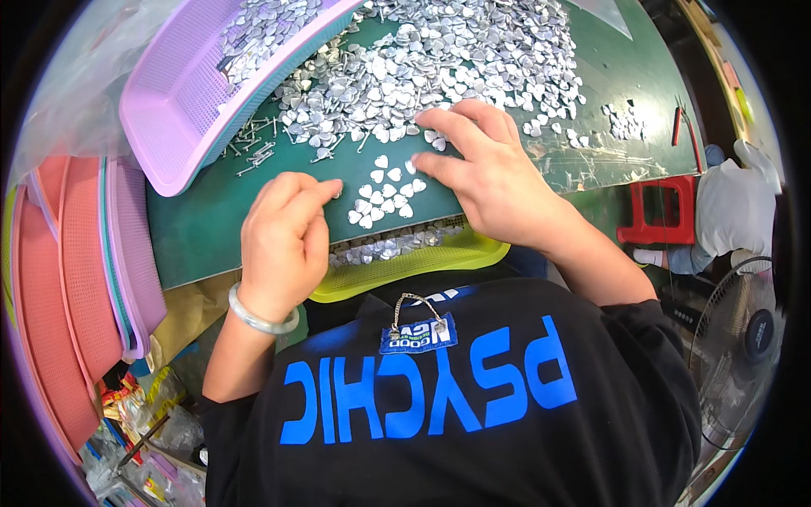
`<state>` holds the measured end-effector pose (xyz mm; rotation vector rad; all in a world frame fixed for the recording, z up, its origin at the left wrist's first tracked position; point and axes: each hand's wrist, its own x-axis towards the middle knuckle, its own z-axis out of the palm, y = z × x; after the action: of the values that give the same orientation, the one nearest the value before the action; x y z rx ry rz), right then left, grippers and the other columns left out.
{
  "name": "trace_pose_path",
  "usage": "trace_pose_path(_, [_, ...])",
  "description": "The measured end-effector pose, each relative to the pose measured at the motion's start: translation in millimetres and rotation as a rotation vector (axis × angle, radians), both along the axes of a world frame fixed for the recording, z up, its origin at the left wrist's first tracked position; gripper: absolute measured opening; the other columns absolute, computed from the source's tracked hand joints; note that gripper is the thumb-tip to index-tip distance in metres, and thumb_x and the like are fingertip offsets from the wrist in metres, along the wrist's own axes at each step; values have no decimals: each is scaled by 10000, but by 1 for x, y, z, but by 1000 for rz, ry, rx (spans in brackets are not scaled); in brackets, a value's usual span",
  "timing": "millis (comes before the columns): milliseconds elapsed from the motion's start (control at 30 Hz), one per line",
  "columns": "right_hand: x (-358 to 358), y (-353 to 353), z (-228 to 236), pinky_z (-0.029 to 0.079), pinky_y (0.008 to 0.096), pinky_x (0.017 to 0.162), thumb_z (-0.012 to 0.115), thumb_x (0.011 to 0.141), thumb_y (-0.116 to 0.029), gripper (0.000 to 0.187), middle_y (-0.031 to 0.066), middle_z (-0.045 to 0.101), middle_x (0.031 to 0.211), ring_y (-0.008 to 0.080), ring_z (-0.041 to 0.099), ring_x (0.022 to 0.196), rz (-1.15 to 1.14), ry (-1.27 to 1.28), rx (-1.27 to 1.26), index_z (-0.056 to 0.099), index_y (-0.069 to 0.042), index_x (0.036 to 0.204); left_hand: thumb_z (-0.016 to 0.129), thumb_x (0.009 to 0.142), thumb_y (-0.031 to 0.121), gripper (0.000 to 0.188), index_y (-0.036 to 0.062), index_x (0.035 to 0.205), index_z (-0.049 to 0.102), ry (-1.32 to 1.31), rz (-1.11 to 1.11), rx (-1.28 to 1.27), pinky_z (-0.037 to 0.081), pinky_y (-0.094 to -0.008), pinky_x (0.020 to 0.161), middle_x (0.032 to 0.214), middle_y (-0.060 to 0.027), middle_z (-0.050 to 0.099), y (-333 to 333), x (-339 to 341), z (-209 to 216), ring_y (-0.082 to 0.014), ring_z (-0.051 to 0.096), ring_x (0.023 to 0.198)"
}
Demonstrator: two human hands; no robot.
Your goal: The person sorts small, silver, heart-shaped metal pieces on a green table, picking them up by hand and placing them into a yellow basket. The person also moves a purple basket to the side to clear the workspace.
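Note:
A large heap of small silvery heart-shaped metal pieces [498, 59] covers the far part of the green table [211, 245]. Nearer to me lies a loose cluster of heart pieces [389, 201], spread flat between my hands. My left hand [285, 237], with a pale bangle at the wrist, is closed in a pinch just left of this cluster; what its fingertips hold is too small to make out. My right hand [494, 173] has its fingers apart at the heap's near edge. Its thumb touches one heart piece at the cluster's upper right.
A purple basket [165, 110] with more pieces stands at the far left, beside thin metal pins [258, 159]. Under the table's edge sits a yellow-green basket [422, 264] holding pieces. Stacked baskets [80, 279], a red stool [659, 211], a fan [756, 334] and another person [739, 203] flank me.

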<state>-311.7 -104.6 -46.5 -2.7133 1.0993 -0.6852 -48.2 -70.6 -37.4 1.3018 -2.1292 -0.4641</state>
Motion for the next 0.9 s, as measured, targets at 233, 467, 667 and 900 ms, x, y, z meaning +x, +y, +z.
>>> trace_pose_path(233, [3,-5,2,376,489,1037,614,714,13,343,117,544,1317,378,455,1239,-3,-46,6,716,-55,1035,552,746,-98,306,4,995,697,-3,112,25,494,-363,709,865,-105,598,6,13,-5,-283,595,784])
trace_pose_path(467, [-1,-7,2,407,461,1023,635,747,63,281,95,559,1331,392,462,1222,-46,-92,24,696,-48,998,589,768,-74,260,13,986,700,27,119,39,491,-368,705,859,-99,591,7,8,-4,-283,593,784])
trace_pose_path(667, [-6,-5,1,405,460,1021,633,738,71,254,98,570,1317,389,472,1215,-52,-106,13,697,-44,956,667,815,-46,200,4,1005,707,-37,71,2,463,-302,654,850,-88,576,5,2,-5,-212,572,750])
trace_pose_path(900, [-13,-3,0,405,464,1018,635,740,64,249,106,577,1297,388,472,1211,-73,-115,4,696,-42,957,704,786,-32,145,17,922,691,-18,57,-7,459,-314,656,830,-81,564,3,-1,-8,-225,565,748])
